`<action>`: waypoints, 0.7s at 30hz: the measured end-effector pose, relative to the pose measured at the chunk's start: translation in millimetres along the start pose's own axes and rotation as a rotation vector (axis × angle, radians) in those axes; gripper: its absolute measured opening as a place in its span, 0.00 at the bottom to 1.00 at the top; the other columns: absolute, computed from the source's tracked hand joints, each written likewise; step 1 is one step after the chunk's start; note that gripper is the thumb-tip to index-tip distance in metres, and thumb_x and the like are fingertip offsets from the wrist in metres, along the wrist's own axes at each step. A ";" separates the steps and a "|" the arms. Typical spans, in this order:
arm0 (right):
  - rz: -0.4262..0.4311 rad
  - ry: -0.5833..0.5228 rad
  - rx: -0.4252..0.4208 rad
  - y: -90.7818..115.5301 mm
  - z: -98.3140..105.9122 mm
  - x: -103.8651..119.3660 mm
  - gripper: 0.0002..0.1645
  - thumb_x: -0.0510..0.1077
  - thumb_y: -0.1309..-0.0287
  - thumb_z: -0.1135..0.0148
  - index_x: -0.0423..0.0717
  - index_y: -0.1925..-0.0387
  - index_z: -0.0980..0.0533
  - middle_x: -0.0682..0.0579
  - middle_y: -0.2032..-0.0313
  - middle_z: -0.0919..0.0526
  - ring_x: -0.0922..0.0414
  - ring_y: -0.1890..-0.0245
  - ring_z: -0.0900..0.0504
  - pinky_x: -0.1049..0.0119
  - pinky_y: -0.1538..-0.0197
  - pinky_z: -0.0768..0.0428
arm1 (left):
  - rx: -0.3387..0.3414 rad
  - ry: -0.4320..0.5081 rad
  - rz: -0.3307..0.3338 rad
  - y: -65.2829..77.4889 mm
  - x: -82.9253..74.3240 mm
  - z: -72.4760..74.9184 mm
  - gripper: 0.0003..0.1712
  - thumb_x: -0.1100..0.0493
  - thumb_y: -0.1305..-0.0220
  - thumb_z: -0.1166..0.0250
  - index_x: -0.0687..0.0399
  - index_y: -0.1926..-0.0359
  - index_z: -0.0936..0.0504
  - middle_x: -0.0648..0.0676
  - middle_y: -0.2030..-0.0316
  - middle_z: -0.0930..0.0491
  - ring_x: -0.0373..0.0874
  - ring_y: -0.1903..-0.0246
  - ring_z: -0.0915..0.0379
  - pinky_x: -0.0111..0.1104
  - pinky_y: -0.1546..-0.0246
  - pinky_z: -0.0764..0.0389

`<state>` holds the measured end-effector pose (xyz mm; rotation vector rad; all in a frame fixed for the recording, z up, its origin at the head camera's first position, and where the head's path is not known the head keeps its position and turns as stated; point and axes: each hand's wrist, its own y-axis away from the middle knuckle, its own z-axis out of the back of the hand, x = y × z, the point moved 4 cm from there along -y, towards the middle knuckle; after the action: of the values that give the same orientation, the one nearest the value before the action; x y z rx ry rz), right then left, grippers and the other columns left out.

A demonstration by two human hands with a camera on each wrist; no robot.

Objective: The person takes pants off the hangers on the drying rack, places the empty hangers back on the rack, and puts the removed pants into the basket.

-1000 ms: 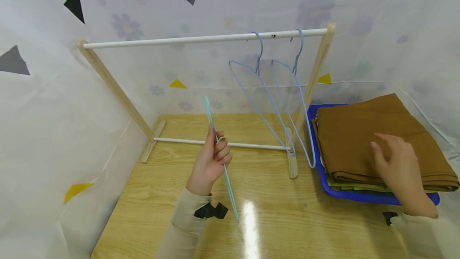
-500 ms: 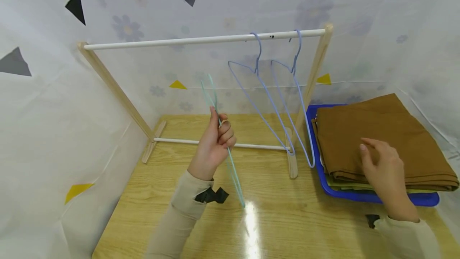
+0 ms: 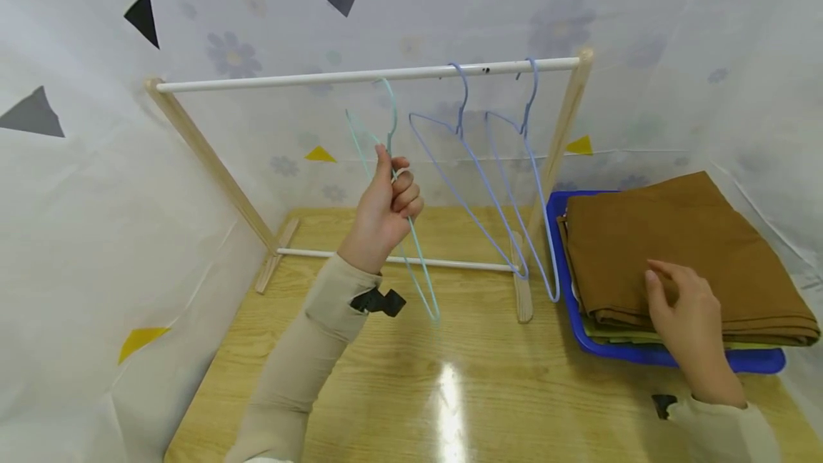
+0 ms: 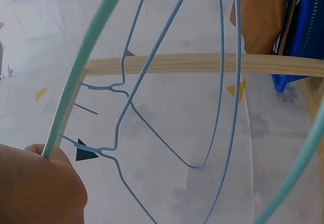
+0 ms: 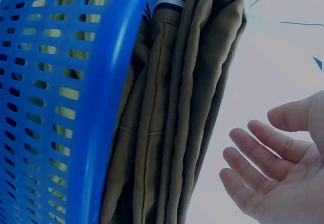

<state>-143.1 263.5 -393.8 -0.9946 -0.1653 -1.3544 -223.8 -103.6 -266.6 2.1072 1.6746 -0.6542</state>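
My left hand (image 3: 386, 213) grips a mint-green clothes hanger (image 3: 420, 256) just below its neck, with the hook up close to the white rail (image 3: 270, 81). Whether the hook touches the rail I cannot tell. In the left wrist view the green hanger (image 4: 83, 57) runs up from the curled thumb. Over the folded brown cloth (image 3: 643, 234) hovers my right hand (image 3: 691, 316), its fingers loosely bent and holding nothing. The right wrist view has that hand (image 5: 283, 168) apart from the brown cloth stack (image 5: 177, 107).
Two blue hangers (image 3: 479, 163) (image 3: 539, 170) hang from the rail's right part. A blue basket (image 3: 598, 349) with folded cloth stands right of the wooden rack post (image 3: 566, 127). A lower white bar (image 3: 463, 261) joins the rack's feet above the wooden table (image 3: 360, 391).
My left hand has risen with the green hanger, bringing its hook up to the rail. My right hand has drifted left over the brown cloth.
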 end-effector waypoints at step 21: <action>-0.013 -0.015 -0.002 10.6 -1.7 -0.1 0.14 0.36 0.40 0.50 0.33 0.54 0.28 0.34 0.57 0.28 0.36 0.56 0.33 0.42 0.59 0.39 | -0.175 0.061 0.005 -57.9 -11.7 8.3 0.25 0.37 0.45 0.52 0.52 0.82 0.31 0.45 0.93 0.51 0.35 0.91 0.63 0.24 0.88 0.59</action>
<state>-134.7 261.3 -400.2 -1.0069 -0.1819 -1.3590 -283.4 -104.6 -266.8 2.0254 1.6918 -0.4284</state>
